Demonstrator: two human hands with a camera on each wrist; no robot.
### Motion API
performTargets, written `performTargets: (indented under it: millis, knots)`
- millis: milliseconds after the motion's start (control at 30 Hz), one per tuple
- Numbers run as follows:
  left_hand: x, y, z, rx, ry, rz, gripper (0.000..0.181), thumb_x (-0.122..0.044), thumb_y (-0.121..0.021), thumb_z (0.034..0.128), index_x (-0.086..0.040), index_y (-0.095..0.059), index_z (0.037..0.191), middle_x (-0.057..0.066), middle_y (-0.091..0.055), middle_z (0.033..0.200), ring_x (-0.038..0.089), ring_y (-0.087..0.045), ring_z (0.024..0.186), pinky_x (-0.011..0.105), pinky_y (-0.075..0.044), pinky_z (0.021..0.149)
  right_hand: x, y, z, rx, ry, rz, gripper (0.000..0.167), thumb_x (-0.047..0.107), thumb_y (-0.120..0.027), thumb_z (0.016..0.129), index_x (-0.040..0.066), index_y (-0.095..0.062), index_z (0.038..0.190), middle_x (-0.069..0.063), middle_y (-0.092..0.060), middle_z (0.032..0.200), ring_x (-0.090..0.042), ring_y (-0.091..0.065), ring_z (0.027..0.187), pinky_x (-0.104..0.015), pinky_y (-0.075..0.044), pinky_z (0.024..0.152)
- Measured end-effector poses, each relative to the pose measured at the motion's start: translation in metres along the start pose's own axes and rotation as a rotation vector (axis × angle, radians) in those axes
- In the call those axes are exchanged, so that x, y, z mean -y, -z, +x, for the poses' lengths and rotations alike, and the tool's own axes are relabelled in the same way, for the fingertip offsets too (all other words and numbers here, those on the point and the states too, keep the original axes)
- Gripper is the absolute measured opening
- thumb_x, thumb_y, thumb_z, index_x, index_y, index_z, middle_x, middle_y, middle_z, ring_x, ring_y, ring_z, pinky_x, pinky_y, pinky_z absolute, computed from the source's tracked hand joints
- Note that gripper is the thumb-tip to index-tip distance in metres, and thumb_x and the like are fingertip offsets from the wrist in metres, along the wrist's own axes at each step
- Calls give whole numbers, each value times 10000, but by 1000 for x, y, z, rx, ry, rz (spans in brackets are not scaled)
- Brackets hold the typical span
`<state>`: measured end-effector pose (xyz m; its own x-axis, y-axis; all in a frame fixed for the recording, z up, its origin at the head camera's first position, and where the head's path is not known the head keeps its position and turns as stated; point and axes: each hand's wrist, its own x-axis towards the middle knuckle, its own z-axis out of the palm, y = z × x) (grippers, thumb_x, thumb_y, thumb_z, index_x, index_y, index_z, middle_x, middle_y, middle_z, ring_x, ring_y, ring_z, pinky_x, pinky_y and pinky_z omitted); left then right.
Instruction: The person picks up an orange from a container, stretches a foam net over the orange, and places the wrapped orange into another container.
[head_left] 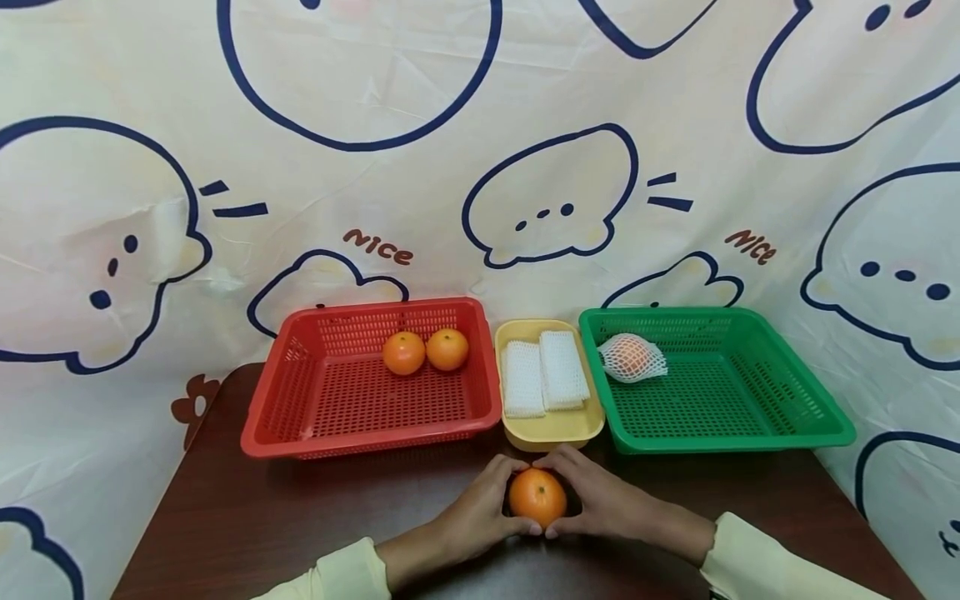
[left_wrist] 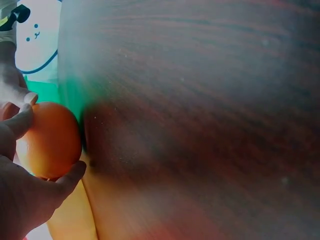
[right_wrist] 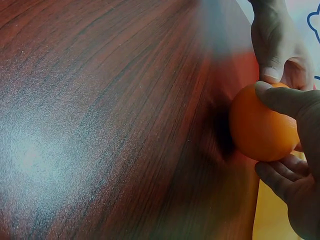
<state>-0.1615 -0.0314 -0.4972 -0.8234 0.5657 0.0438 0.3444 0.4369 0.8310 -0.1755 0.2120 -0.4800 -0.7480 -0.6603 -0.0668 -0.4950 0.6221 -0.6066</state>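
Observation:
Between both hands is a bare orange (head_left: 537, 497), in front of the yellow basket. My left hand (head_left: 483, 510) curls its thumb and fingers round its left side, and my right hand (head_left: 600, 497) does the same on the right. The thumbs nearly meet at the near side. In the left wrist view the orange (left_wrist: 52, 141) sits between thumb and fingers. The right wrist view shows the orange (right_wrist: 262, 122) with the right thumb on it and a dark shadow on the table beside it.
A red basket (head_left: 375, 437) at left holds two oranges (head_left: 425, 351). The yellow basket (head_left: 553, 432) contains folded white foam nets (head_left: 543, 372). In the green basket (head_left: 735, 442) at right lies a netted fruit (head_left: 632, 357). All stand on a dark wooden table (head_left: 300, 508) before a patterned cloth.

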Motion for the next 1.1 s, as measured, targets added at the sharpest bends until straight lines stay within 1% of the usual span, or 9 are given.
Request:
performTargets:
  millis: [233, 533, 667, 833, 900, 967, 1000, 1067, 1100]
  knots:
    - [0, 1, 0, 11, 5, 10, 689, -378, -859, 830, -98, -525, 1363, 5, -528, 1298, 102, -571, 1161, 273, -515, 993, 1, 2, 1, -2, 8, -14, 708, 627, -744, 848, 276, -492, 1409, 87, -479, 1364, -93, -543, 1180, -328, -528, 1000]
    - [-3, 1, 0, 8, -15, 14, 686, -354, -861, 833, -95, -522, 1370, 10, -524, 1289, 94, -569, 1147, 260, -516, 985, 2, 4, 1, -9, 25, -8, 689, 596, -774, 834, 272, -501, 1378, 62, -507, 1343, -109, -550, 1169, -335, -530, 985]
    - [-3, 1, 0, 8, -16, 20, 684, -343, -861, 836, -92, -522, 1375, 10, -523, 1293, 98, -570, 1157, 263, -517, 991, 3, 5, 2, 10, 16, 1, 701, 598, -785, 819, 265, -503, 1368, 60, -517, 1348, -116, -546, 1189, -349, -523, 1004]
    - [-2, -1, -1, 9, -15, 34, 682, -358, -853, 840, -95, -521, 1375, 2, -525, 1293, 91, -568, 1157, 263, -516, 995, 7, 12, 4, 62, -17, -10, 713, 617, -772, 814, 237, -521, 1362, 56, -534, 1349, -114, -538, 1202, -349, -511, 1017]
    - [-2, -1, -1, 7, -18, 36, 681, -356, -856, 838, -93, -523, 1370, 0, -527, 1287, 88, -566, 1151, 259, -516, 989, 11, 19, 6, 78, -45, -8, 648, 609, -740, 851, 221, -552, 1335, 65, -565, 1289, -103, -557, 1151, -324, -519, 978]
    - [-2, -2, -1, 3, -21, 38, 678, -344, -860, 837, -88, -523, 1367, 2, -529, 1281, 95, -566, 1151, 265, -513, 998, 17, 27, 10, 65, -83, -19, 540, 561, -691, 921, 186, -588, 1294, 76, -601, 1196, -82, -579, 1058, -292, -529, 902]
    - [-2, -2, -1, -1, -22, 42, 679, -338, -863, 834, -84, -523, 1365, 5, -531, 1280, 101, -567, 1156, 271, -511, 1007, 20, 31, 13, 39, -104, -42, 472, 530, -664, 955, 176, -609, 1262, 85, -618, 1141, -70, -586, 1002, -274, -529, 858]
    - [-2, -2, -2, -8, -23, 53, 688, -333, -870, 827, -72, -524, 1360, 11, -535, 1281, 110, -569, 1168, 282, -509, 1022, 25, 39, 21, -46, -147, -109, 335, 414, -630, 1015, 132, -639, 1197, 69, -641, 1013, -72, -588, 872, -265, -527, 754]
    - [-2, -3, -2, -10, -20, 58, 694, -330, -871, 825, -64, -522, 1364, 15, -536, 1284, 117, -569, 1177, 291, -504, 1037, 27, 42, 26, -98, -164, -157, 281, 349, -622, 1032, 105, -650, 1169, 46, -654, 983, -81, -598, 847, -274, -535, 729]
